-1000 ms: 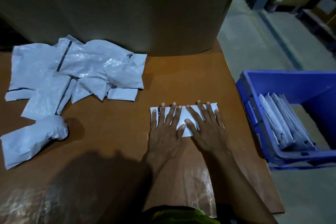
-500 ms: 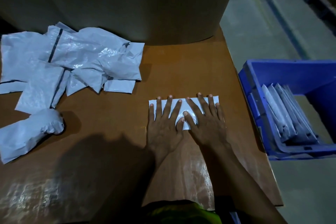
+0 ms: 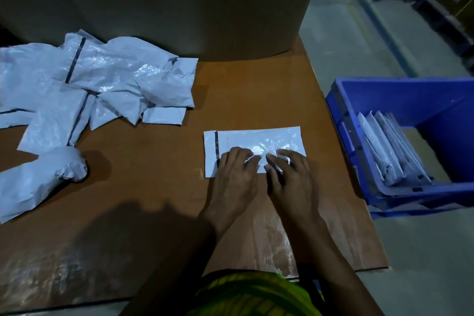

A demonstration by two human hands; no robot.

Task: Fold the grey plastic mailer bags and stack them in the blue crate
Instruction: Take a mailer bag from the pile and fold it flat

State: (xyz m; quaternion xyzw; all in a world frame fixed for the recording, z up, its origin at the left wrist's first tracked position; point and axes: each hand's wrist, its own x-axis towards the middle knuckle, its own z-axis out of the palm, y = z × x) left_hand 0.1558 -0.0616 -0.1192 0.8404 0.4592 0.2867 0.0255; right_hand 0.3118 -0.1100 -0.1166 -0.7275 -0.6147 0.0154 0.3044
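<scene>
A folded grey mailer (image 3: pixel 259 140) lies flat on the brown table (image 3: pixel 154 187), with a black strip near its left end. My left hand (image 3: pixel 234 177) and my right hand (image 3: pixel 295 179) rest side by side on its near half, fingers bent, fingertips pressing on top. They hide its near edge. To the right, beside the table, stands the blue crate (image 3: pixel 343 120), with several folded mailers (image 3: pixel 389 146) leaning in it. A pile of unfolded grey mailers (image 3: pixel 107 79) lies at the table's far left.
A crumpled, bulging mailer (image 3: pixel 38 182) lies at the left edge. A large cardboard wall (image 3: pixel 179 2) rises behind the table. Grey floor (image 3: pixel 359 46) runs along the right, with dark racks at the far right.
Both hands have slid back toward me over the folded mailer, uncovering its far half. Their fingers, flat and spread before, are now bent. The view has shifted slightly.
</scene>
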